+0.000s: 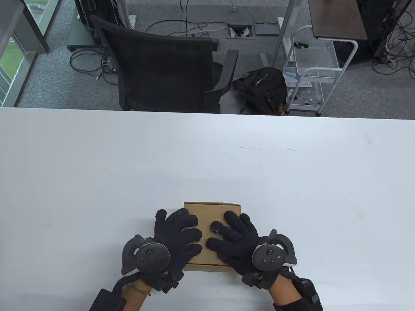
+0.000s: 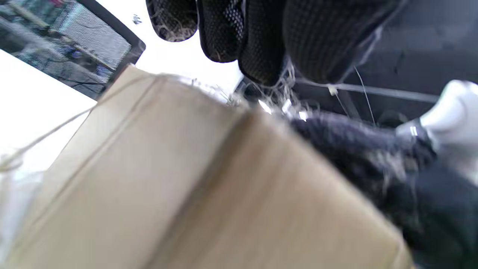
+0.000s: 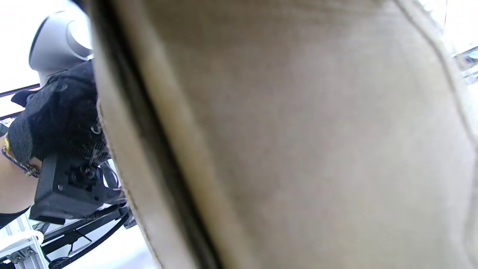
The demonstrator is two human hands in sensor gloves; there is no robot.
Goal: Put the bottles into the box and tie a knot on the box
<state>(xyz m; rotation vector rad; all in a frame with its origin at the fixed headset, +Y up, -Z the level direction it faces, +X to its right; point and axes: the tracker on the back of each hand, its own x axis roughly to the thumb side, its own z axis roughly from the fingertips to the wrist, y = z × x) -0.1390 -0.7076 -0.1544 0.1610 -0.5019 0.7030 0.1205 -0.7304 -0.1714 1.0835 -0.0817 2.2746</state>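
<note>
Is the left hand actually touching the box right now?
Touching. The table view shows the left hand with its fingers spread flat on top of the box.

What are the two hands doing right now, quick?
Left hand: open, fingers spread flat on top of the box.
Right hand: open, also resting flat on the box top.

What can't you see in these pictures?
- Bottles: none show in any view; the closed box would hide them.
- Knot: table view, the hands cover most of the string.
- Left hand and right hand: their undersides are hidden.
- Wrist views: blurred, box fills them.
</note>
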